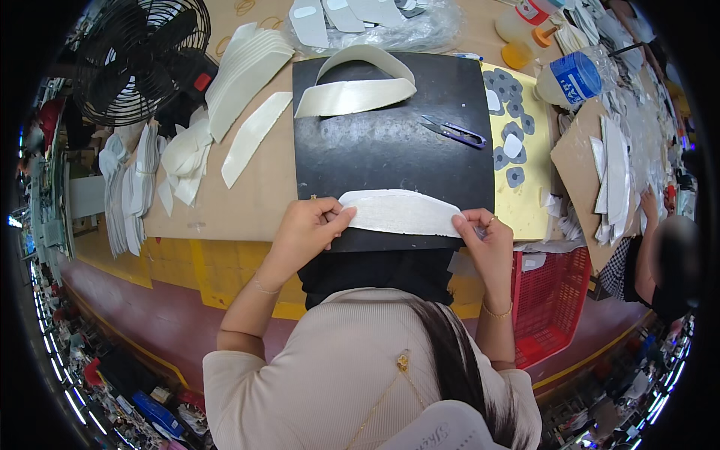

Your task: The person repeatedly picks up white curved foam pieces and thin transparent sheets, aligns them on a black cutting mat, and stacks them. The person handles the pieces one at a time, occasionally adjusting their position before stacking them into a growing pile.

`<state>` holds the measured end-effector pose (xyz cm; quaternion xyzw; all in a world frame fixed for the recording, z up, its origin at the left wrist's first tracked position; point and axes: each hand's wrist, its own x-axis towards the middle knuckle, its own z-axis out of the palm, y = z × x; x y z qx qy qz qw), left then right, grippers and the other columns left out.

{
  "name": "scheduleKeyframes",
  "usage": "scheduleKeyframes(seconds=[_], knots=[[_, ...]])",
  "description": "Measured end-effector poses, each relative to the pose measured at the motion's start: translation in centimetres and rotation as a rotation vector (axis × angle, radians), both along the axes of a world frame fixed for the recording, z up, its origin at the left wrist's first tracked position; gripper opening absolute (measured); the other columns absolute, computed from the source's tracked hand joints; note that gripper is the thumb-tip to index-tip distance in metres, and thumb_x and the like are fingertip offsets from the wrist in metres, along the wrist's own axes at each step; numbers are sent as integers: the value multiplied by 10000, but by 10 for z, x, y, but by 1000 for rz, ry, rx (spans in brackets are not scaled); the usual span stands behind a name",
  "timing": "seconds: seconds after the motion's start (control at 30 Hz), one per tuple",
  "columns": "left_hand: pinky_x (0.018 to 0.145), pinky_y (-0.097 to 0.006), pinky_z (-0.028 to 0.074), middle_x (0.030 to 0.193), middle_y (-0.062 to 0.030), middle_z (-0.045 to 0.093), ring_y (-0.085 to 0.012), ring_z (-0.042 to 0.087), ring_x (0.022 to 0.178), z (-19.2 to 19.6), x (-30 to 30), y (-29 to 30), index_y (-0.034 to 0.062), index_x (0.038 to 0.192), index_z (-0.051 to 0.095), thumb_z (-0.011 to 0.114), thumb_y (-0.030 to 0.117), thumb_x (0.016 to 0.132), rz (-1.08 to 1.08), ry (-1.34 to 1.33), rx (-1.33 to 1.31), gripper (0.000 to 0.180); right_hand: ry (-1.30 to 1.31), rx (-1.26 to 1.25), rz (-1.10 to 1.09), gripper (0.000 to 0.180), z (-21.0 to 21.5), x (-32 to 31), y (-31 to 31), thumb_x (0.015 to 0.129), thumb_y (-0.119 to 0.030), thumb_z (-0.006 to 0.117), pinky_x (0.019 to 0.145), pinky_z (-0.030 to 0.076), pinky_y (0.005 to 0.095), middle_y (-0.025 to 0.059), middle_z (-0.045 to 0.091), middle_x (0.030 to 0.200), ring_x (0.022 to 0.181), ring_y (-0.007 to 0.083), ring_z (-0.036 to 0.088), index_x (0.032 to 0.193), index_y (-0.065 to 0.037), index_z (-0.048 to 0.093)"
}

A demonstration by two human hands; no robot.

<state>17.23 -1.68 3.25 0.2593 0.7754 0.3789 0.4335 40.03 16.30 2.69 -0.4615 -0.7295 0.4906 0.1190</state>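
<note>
A curved white fabric piece (405, 213) lies along the near edge of a black work mat (375, 161), stretched between my hands. My left hand (311, 223) pinches its left end between thumb and fingers. At the right end, the thumb and fingers of my right hand (484, 232) close on the other tip. Farther back on the mat rests a cream strip (356, 97) bent into a loop. Thread snips (454, 133) with purple handles lie on the mat's right side.
A black fan (142, 56) stands at the far left, beside stacked cream pieces (244, 75). Grey patches (515, 177) lie on a yellow board (531, 206) at right. Bottles (568, 79) stand behind it. Below the table's right side is a red basket (551, 300). Another person (646, 259) works at right.
</note>
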Motion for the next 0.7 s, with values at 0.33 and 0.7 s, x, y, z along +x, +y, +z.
scheduleKeyframes(seconds=[0.33,0.7], knots=[[501,-288,421,575,-128,587,-175,532,485,-9,0,4,-49,765,658,704,240,873,-14,271,29,312,-68,93,50,201,-4,-5,1,851,-189,732,563,454,260,84,647,664,576,110,573,867,6,689],[503,-289,430,565,-112,587,-180,549,485,-8,1,5,-35,750,657,709,220,868,-24,300,14,285,-97,87,61,197,0,-8,0,860,-162,727,583,433,227,23,612,659,616,53,514,863,28,673]])
